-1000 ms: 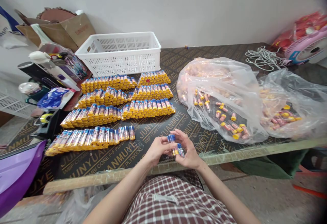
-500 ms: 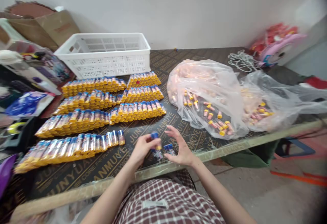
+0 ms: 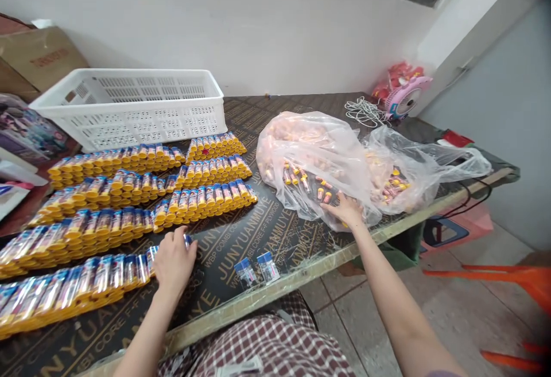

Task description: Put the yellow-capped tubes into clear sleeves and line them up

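My left hand (image 3: 174, 257) is at the right end of the nearest row of small tubes (image 3: 99, 276), which have blue tops and yellow bottoms. Its fingers are closed around one tube, whose blue end (image 3: 187, 240) peeks out by the fingertips; the rest is hidden. At the mouth of a clear plastic bag (image 3: 310, 130), my right hand (image 3: 348, 212) reaches in with thumb and fingers apart. Small pink pieces with yellow caps (image 3: 323, 195) lie just beside its fingertips. Near the table edge, between my hands, lie two clear blue-topped tubes (image 3: 267, 266).
Several stacked rows of tubes (image 3: 206, 202) cover the left of the table, before a white plastic crate (image 3: 155, 121). A second plastic bag (image 3: 400, 185) sits right of the first. Behind are a white cord (image 3: 365, 112) and a pink fan (image 3: 407, 98). An orange stool (image 3: 512, 276) stands at right.
My left hand has carried a tube leftward to the end of the front row. My right hand has moved right, away from the two clear tubes, to the bag. The view has turned right.
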A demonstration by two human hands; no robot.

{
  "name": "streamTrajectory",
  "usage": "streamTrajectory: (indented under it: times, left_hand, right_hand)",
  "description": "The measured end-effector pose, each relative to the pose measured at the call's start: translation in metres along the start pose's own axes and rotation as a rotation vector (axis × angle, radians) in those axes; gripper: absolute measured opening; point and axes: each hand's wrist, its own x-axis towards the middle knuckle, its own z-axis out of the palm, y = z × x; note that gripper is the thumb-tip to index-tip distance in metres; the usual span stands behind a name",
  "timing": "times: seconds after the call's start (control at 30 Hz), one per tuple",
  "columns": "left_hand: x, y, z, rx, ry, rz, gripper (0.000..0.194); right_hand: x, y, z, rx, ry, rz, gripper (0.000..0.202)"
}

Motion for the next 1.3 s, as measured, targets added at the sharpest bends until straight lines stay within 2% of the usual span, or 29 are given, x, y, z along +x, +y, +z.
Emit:
streamTrajectory:
  times: [0.07,0.13,0.2,0.27,0.43,0.63,0.73,0.83,0.93,1.03,1.13,1.2,1.3]
  left_hand:
    - [-0.010,0.012,0.004,-0.133,-0.035,0.033,0.030]
    - [-0.022,0.027,0.011,-0.319,-0.209,0.126,0.023]
    - [-0.034,0.041,0.019,-0.413,-0.382,0.185,0.020]
    - [-0.044,0.052,0.027,-0.415,-0.422,0.189,0.017]
    - [-0.055,0.064,0.033,-0.373,-0.443,0.217,0.009]
    - [-0.052,0.058,0.030,-0.385,-0.383,0.142,0.018]
    - [-0.049,0.054,0.033,-0.404,-0.376,0.133,0.007]
    - [-0.046,0.053,0.036,-0.450,-0.365,0.125,0.009]
    - [-0.045,0.054,0.038,-0.604,-0.343,0.127,0.008]
    - [-0.045,0.055,0.041,-0.877,-0.345,0.074,0.007]
    - [-0.045,0.056,0.045,-1.081,-0.377,-0.033,0.020]
    - [-0.044,0.056,0.048,-1.102,-0.406,-0.079,0.023]
    - [-0.044,0.058,0.048,-1.013,-0.421,-0.065,0.008]
  right_hand:
    - [0.001,0.002,0.003,0.006,-0.048,0.018,0.064]
    - [-0.002,0.001,0.005,0.033,-0.078,0.015,0.059]
    - [-0.008,-0.001,0.007,0.072,-0.091,-0.006,0.054]
    - [-0.017,-0.004,0.008,0.115,-0.084,-0.038,0.049]
    - [-0.049,-0.024,0.015,0.208,-0.054,-0.190,0.043]
    - [-0.091,-0.059,0.035,0.346,-0.094,-0.483,0.040]
    - [-0.102,-0.067,0.039,0.373,-0.073,-0.570,0.041]
    - [-0.103,-0.067,0.039,0.382,-0.041,-0.619,0.034]
    - [-0.102,-0.067,0.038,0.388,0.000,-0.651,0.028]
    - [-0.105,-0.075,0.038,0.468,0.039,-0.638,0.030]
    - [-0.111,-0.090,0.035,0.659,0.023,-0.561,0.038]
    - [-0.116,-0.103,0.031,0.739,-0.019,-0.496,0.043]
    - [-0.124,-0.121,0.022,0.767,-0.111,-0.443,0.043]
